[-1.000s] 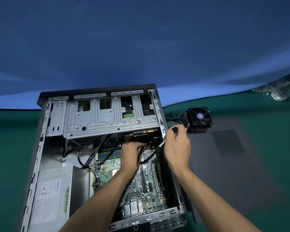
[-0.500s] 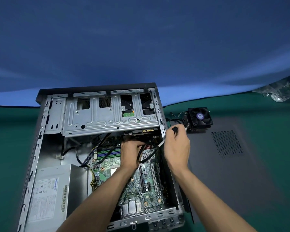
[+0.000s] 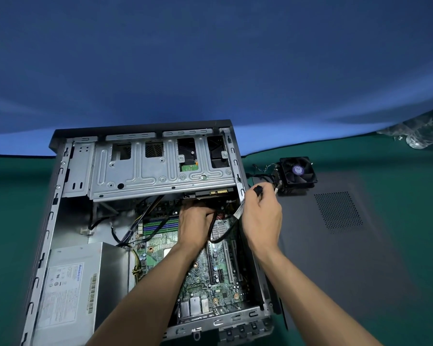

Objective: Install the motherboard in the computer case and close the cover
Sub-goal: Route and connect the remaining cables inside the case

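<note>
Here the open grey metal computer case [image 3: 60, 221] lies on a dark green table covering [image 3: 8, 221], a blue cloth backdrop [image 3: 210, 58] behind it. Inside the case, the green motherboard [image 3: 210, 275] sits right of the silver power supply [image 3: 68, 290]. The left hand [image 3: 195, 226] curls around black cables [image 3: 218, 236] there; the right hand [image 3: 260, 221] pinches a black connector [image 3: 258, 189] at the case's right wall. Right of the case lie a black cooling fan [image 3: 298, 171] and the dark perforated cover panel [image 3: 340, 233].

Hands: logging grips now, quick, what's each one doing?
Left hand: curled around the black cable inside the case.
Right hand: pinching the black connector.
</note>
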